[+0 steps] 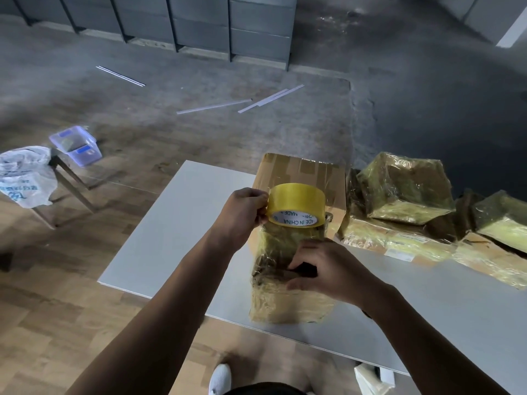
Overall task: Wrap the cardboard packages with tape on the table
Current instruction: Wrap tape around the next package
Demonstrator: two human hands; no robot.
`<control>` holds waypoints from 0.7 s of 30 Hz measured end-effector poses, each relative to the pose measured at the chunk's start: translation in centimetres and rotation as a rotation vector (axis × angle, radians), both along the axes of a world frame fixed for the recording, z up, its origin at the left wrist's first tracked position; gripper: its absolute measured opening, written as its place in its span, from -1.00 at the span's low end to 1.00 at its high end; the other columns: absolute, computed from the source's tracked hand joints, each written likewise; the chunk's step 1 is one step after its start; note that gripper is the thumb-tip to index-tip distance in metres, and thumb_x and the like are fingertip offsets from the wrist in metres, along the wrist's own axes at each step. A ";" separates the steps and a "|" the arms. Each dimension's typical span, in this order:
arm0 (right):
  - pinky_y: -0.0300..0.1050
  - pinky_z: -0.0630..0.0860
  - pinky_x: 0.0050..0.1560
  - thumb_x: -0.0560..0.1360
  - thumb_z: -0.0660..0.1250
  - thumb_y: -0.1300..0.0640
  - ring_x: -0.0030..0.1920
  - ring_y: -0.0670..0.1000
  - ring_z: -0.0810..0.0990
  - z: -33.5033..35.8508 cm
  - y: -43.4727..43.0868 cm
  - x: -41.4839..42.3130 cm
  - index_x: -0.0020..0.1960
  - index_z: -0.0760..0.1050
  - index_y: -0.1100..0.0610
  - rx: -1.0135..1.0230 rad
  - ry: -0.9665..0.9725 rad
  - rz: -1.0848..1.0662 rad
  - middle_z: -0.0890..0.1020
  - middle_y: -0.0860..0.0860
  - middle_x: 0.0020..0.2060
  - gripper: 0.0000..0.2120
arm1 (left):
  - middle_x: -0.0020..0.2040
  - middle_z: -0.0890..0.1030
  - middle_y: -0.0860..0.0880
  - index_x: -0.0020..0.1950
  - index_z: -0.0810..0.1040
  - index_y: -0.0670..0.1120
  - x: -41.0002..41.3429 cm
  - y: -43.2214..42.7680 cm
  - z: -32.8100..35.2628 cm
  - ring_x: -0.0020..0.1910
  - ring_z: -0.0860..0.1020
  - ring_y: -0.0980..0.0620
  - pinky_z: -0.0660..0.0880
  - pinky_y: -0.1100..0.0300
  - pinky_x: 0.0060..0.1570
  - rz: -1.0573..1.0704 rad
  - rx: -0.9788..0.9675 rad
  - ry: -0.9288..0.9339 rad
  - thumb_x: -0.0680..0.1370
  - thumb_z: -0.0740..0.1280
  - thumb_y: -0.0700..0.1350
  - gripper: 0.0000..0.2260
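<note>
We had one grey table (171,223) across the lower middle of the frame. At centre right sat a heap of wrapped packages (405,189), at least three. One long cardboard package (291,303) lay dead centre, its near half already taped. Two hands were on it: the left hand (242,215) pinched the one yellow tape roll (296,201) just above the package, while the right hand (325,266) rested on the taped part, fingers bent. We couldn't tell whether they pinched tape.
</note>
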State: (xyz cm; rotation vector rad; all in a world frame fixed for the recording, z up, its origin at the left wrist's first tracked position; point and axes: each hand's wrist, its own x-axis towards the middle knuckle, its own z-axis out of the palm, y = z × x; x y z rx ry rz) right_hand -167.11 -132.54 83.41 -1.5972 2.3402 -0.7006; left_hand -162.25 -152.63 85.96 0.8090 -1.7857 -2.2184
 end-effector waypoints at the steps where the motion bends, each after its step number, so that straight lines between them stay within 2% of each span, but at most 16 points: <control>1: -0.37 0.40 -0.23 0.42 0.45 -0.11 -0.22 -0.15 0.53 0.1 0.2 -0.1 -0.12 0.60 0.06 -0.065 -0.077 -0.067 0.56 -0.14 -0.24 -0.76 | -0.30 0.41 -0.12 -0.09 0.51 -0.26 0.1 0.0 0.0 -0.35 0.40 0.00 0.40 0.18 -0.31 -0.001 0.004 0.006 0.60 0.20 -0.32 -0.87; 3: -0.39 0.41 -0.26 0.44 0.47 0.07 -0.24 -0.13 0.53 0.0 0.2 -0.8 -0.14 0.52 0.12 -0.264 -0.115 -0.271 0.55 -0.08 -0.25 -0.84 | -0.31 0.41 -0.12 -0.10 0.51 -0.27 0.2 -0.1 0.1 -0.36 0.40 0.00 0.40 0.19 -0.33 0.002 0.031 0.019 0.60 0.19 -0.34 -0.86; 4: -0.40 0.41 -0.26 0.43 0.48 0.12 -0.24 -0.13 0.53 -0.1 0.0 -1.3 -0.11 0.48 0.13 -0.340 -0.103 -0.390 0.54 -0.05 -0.24 -0.81 | -0.32 0.40 -0.12 -0.11 0.50 -0.27 0.2 -0.1 0.1 -0.37 0.40 0.01 0.40 0.20 -0.34 0.002 0.054 0.029 0.60 0.18 -0.35 -0.86; 6: -0.41 0.41 -0.29 0.40 0.51 0.10 -0.23 -0.14 0.53 0.2 -0.8 -2.1 -0.03 0.39 0.14 -0.402 -0.169 -0.594 0.53 -0.02 -0.20 -0.68 | -0.31 0.38 -0.13 -0.14 0.49 -0.28 0.2 -0.1 0.3 -0.38 0.38 0.01 0.40 0.23 -0.38 -0.011 0.101 0.056 0.60 0.16 -0.36 -0.83; 8: -0.42 0.43 -0.31 0.39 0.51 0.04 -0.20 -0.15 0.55 1.0 -1.7 -2.5 0.05 0.32 0.10 -0.407 -0.304 -0.696 0.53 -0.05 -0.14 -0.58 | -0.29 0.37 -0.14 -0.16 0.48 -0.29 0.2 -0.1 0.6 -0.39 0.37 -0.01 0.38 0.23 -0.40 -0.041 0.135 0.076 0.60 0.14 -0.36 -0.82; 11: -0.44 0.47 -0.29 0.41 0.50 0.07 -0.13 -0.19 0.59 2.0 -2.5 -2.9 0.15 0.37 0.07 -0.417 -0.463 -0.602 0.57 -0.10 -0.07 -0.58 | -0.30 0.37 -0.13 -0.15 0.47 -0.28 0.1 0.2 1.1 -0.37 0.37 -0.02 0.37 0.23 -0.39 -0.095 0.236 0.115 0.59 0.13 -0.36 -0.83; 14: -0.41 0.46 -0.33 0.53 0.37 0.09 -0.14 -0.06 0.63 2.6 -3.1 -3.1 0.03 0.49 -0.06 -0.370 -0.547 -0.589 0.63 -0.04 -0.11 -0.88 | -0.35 0.35 -0.10 -0.18 0.45 -0.26 -0.2 0.4 1.7 -0.38 0.36 -0.01 0.39 0.24 -0.38 -0.103 0.299 0.122 0.59 0.15 -0.35 -0.82; 16: -0.38 0.44 -0.38 0.57 0.27 0.19 -0.22 -0.01 0.59 3.0 -3.2 -3.4 -0.06 0.44 -0.08 -0.382 -0.476 -0.594 0.59 0.02 -0.17 -0.84 | -0.37 0.38 -0.11 -0.18 0.47 -0.27 -0.4 0.5 1.6 -0.41 0.39 0.00 0.42 0.23 -0.40 -0.070 0.281 0.073 0.60 0.20 -0.31 -0.83; 19: -0.35 0.31 -0.45 0.55 0.23 0.29 -0.36 -0.03 0.44 4.2 -3.2 -3.8 0.03 0.39 0.03 -0.360 -0.310 -0.529 0.49 0.05 -0.28 -0.83 | -0.36 0.45 -0.14 -0.13 0.51 -0.34 -0.5 0.6 0.9 -0.45 0.45 0.04 0.45 0.28 -0.44 -0.017 0.189 -0.005 0.60 0.25 -0.29 -0.85; 21: -0.34 0.29 -0.46 0.53 0.24 0.31 -0.40 -0.07 0.41 4.7 -2.7 -4.3 0.05 0.33 0.07 -0.279 -0.202 -0.527 0.43 -0.02 -0.31 -0.80 | -0.36 0.44 -0.14 -0.20 0.51 -0.30 -0.3 0.0 0.4 -0.51 0.44 0.07 0.46 0.30 -0.46 0.066 0.108 -0.046 0.60 0.25 -0.30 -0.81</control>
